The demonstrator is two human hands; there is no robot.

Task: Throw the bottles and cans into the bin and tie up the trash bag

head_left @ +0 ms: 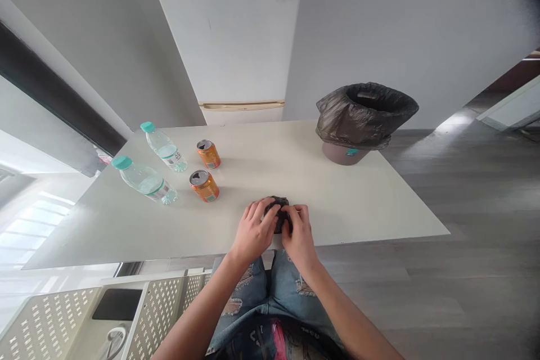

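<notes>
A small dark bundle, which looks like black plastic (279,215), lies at the front edge of the white table (261,157) between my hands. My left hand (256,229) is closed on its left side, fingers bent over it. From the right, my right hand (298,230) pinches the same bundle with thumb and fingers. Farther off at the right stands a brown bin (340,154) lined with a black bag (358,118), its top gaping open. Left of my hands are two orange cans, the nearer (206,190) and the farther (212,158).
Two clear bottles with green caps, one nearer (145,180) and one farther (164,146), stand left of the cans. Beyond the table is a white fridge (236,39). A perforated beige basket (156,315) sits below the table at the lower left.
</notes>
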